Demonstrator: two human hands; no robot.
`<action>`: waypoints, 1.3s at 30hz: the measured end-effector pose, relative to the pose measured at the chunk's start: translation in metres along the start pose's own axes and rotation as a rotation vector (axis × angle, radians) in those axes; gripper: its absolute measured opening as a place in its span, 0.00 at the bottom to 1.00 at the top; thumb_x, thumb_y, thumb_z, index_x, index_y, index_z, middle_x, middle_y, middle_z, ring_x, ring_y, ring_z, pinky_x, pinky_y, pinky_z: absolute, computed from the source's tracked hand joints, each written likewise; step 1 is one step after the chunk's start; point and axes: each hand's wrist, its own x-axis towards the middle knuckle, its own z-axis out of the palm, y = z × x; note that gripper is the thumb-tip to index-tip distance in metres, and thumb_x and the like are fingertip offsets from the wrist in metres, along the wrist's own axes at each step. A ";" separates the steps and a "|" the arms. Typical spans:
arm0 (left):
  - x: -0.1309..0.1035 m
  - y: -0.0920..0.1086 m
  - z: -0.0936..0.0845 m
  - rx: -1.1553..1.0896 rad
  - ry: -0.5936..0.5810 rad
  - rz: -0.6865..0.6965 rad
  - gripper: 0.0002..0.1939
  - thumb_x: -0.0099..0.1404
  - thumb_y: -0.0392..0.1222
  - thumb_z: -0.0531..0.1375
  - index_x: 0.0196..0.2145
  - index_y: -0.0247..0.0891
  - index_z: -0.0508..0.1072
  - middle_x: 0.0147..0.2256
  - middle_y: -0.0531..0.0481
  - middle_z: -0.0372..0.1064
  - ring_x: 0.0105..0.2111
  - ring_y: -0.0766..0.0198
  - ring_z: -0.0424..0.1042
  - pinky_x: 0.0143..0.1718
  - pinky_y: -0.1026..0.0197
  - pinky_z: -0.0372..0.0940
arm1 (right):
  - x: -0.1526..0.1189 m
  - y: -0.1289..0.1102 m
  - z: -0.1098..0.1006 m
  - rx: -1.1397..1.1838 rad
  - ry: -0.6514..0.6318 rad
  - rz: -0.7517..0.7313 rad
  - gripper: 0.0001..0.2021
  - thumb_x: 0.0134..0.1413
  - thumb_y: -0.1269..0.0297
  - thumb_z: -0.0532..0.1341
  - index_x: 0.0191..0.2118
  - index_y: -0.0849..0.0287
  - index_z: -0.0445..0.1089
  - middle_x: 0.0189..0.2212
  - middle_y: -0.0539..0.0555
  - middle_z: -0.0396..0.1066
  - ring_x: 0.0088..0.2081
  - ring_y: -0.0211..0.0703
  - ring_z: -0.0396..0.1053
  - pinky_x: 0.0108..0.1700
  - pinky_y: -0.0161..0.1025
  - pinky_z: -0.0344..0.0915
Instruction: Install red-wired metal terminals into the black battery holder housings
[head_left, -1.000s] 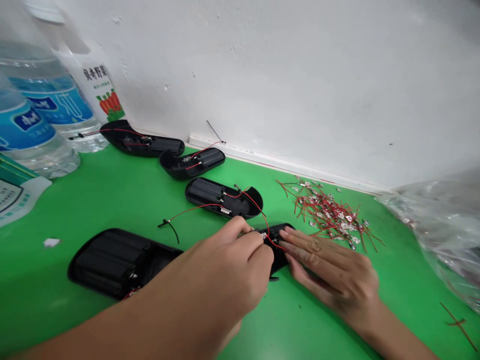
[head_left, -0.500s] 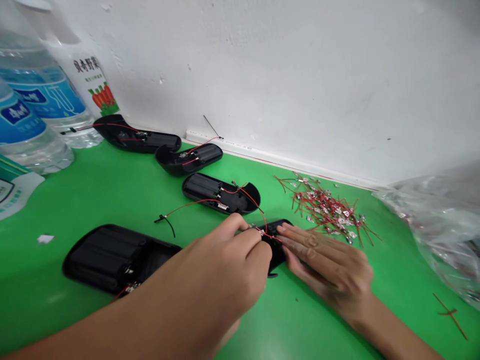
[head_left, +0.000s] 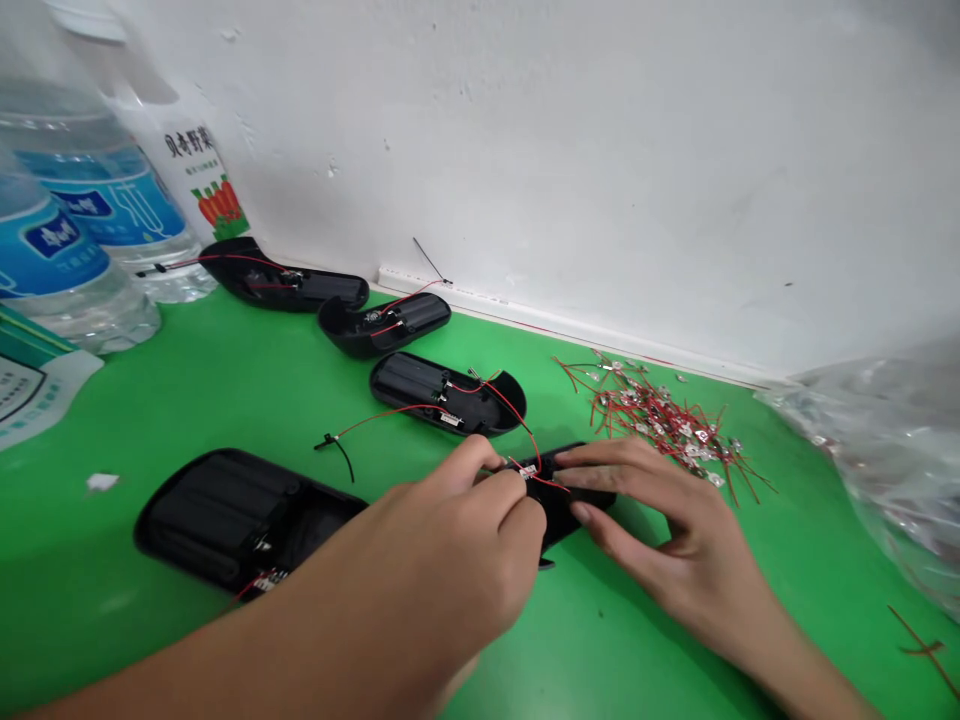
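A white wall [head_left: 600, 180] filled 12 o'clock, and a green table [head_left: 187, 400] spread below it. A clear plastic bag [head_left: 892, 480] slumped at 3 o'clock. Water bottles [head_left: 45, 260] stood at 10 o'clock, beside a white container [head_left: 191, 165] printed with carrots.

The left hand [head_left: 469, 550] came in from 8 o'clock, its fingers curled closed at the near left part of a black case [head_left: 559, 520]; what they pinched was hidden. The right hand [head_left: 690, 520] reached in from 4 o'clock, its thumb spread well apart from its fingers, with the tips touching the case.

That case lay just right of the table's middle, between both hands. As far as it showed, its long axis slanted from about 8 o'clock to 2 o'clock, one end pointing out beneath the right fingers and the rest covered by the left hand.

A larger-looking case [head_left: 217, 505] lay at 9 o'clock, partly behind the left forearm. Three more cases [head_left: 450, 390] trailed off toward 10 o'clock. A pile of red wires [head_left: 660, 415] lay at 2 o'clock. One red wire [head_left: 531, 430] curved up from the held case toward 11. A white scrap [head_left: 102, 482] lay at 9 o'clock.
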 end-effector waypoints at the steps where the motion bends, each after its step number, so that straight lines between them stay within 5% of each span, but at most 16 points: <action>1: 0.001 0.000 -0.001 0.003 -0.030 0.003 0.14 0.53 0.27 0.71 0.33 0.37 0.72 0.33 0.51 0.71 0.35 0.55 0.68 0.48 0.52 0.65 | 0.000 0.000 0.001 0.011 -0.005 0.009 0.11 0.67 0.72 0.64 0.49 0.49 0.78 0.47 0.51 0.78 0.49 0.43 0.76 0.51 0.40 0.73; 12: 0.002 0.004 -0.006 -0.073 -0.102 -0.015 0.15 0.52 0.23 0.68 0.33 0.39 0.70 0.35 0.49 0.71 0.38 0.53 0.68 0.47 0.52 0.66 | -0.001 0.005 0.002 0.082 0.002 0.078 0.06 0.65 0.69 0.67 0.41 0.47 0.79 0.44 0.50 0.78 0.46 0.45 0.76 0.49 0.41 0.73; 18: 0.001 0.000 -0.006 -0.133 -0.054 -0.095 0.16 0.53 0.24 0.68 0.34 0.38 0.70 0.37 0.49 0.71 0.37 0.53 0.67 0.34 0.55 0.68 | -0.004 0.006 0.003 0.093 -0.004 0.076 0.07 0.65 0.69 0.68 0.42 0.46 0.78 0.46 0.46 0.77 0.47 0.41 0.76 0.51 0.36 0.72; 26: 0.002 0.002 -0.008 -0.020 -0.055 0.022 0.17 0.49 0.23 0.68 0.32 0.38 0.70 0.34 0.49 0.71 0.35 0.54 0.67 0.47 0.49 0.68 | -0.003 0.002 0.003 0.134 0.001 0.094 0.06 0.66 0.69 0.68 0.41 0.47 0.79 0.46 0.46 0.78 0.48 0.39 0.76 0.51 0.34 0.72; 34: 0.001 -0.001 -0.005 -0.053 -0.017 -0.030 0.14 0.54 0.27 0.72 0.33 0.37 0.73 0.34 0.53 0.73 0.36 0.56 0.69 0.43 0.54 0.66 | -0.004 0.003 0.007 0.164 -0.004 0.121 0.07 0.67 0.69 0.67 0.44 0.48 0.79 0.47 0.47 0.77 0.49 0.38 0.75 0.53 0.34 0.70; 39: 0.001 0.001 -0.005 -0.064 -0.020 -0.108 0.10 0.59 0.27 0.69 0.33 0.39 0.74 0.35 0.52 0.75 0.37 0.55 0.71 0.43 0.56 0.65 | -0.012 0.001 0.011 0.087 0.140 0.135 0.11 0.69 0.69 0.64 0.52 0.47 0.76 0.51 0.50 0.74 0.53 0.40 0.72 0.56 0.36 0.69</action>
